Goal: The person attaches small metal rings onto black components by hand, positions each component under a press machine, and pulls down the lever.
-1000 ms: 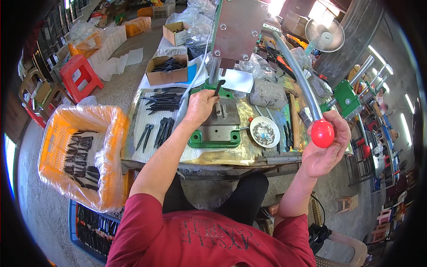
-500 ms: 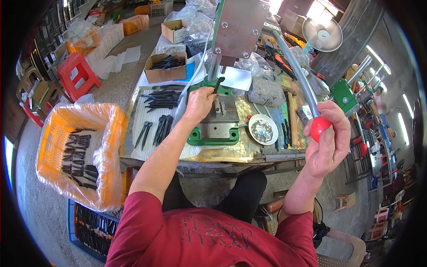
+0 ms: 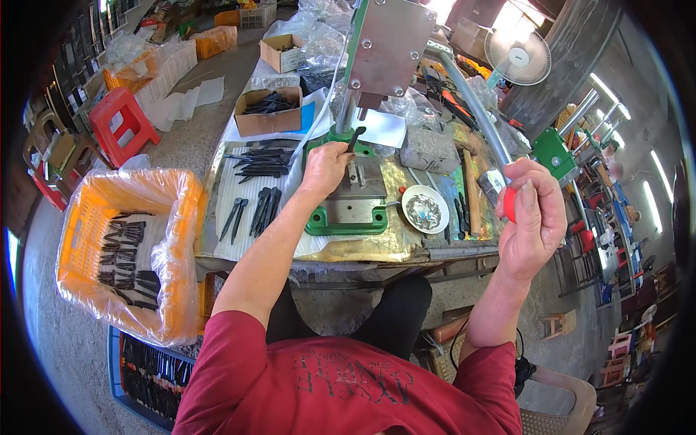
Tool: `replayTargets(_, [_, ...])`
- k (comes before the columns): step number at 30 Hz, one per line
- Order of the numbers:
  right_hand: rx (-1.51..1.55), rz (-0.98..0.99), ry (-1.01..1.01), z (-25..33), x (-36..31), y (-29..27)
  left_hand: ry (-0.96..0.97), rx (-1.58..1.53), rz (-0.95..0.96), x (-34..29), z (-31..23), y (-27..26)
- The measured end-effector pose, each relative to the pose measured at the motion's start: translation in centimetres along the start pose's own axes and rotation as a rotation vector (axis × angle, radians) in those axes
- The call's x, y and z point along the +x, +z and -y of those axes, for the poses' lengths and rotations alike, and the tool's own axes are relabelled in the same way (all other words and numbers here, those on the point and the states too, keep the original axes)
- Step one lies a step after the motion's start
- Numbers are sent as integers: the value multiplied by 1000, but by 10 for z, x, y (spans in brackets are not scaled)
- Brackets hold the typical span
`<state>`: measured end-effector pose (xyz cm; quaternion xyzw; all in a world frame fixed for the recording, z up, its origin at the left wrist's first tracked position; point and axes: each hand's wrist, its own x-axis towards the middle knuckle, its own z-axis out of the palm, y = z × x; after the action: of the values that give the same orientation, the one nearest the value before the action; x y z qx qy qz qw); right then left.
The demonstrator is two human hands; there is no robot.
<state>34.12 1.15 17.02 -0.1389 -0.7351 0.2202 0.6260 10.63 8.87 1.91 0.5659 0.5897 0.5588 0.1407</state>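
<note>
Head view showed a cluttered table [image 3: 391,248], a tall press [image 3: 384,47] standing on it, a plastic-lined orange crate [image 3: 76,250] at the table's left, a metal lever [image 3: 471,101] with the right hand [image 3: 533,221] closed on its red knob [image 3: 510,205], and the left hand [image 3: 325,168] gripping a black tool [image 3: 357,135] over the press's green base [image 3: 346,228].

Two hands: left hand [image 3: 325,172], right hand [image 3: 535,221]. One black piece [image 3: 356,137] in left hand's grip, one red knob [image 3: 510,205] in right. Two green presses: near press [image 3: 316,220] beside left hand, far press [image 3: 554,152] beyond right. Between hands: one white bowl [image 3: 444,206], one grey block [image 3: 429,151], one wooden handle [image 3: 470,190]. Beyond left hand: two cardboard boxes [image 3: 270,124]. Left of left hand: one red stool [image 3: 119,129], one bag-lined orange crate [image 3: 190,199]. Beyond right hand: one fan [image 3: 518,56]. Overlapping black pieces left of left hand: uncountable.
</note>
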Motion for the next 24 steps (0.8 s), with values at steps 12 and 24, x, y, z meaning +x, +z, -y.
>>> replayTargets(12, [9,-37,119,9,13,9,114,66,-59,2,7,3])
replayTargets(24, [-392,82,-276,-106,-66,29,152,97,-56,0,8,3])
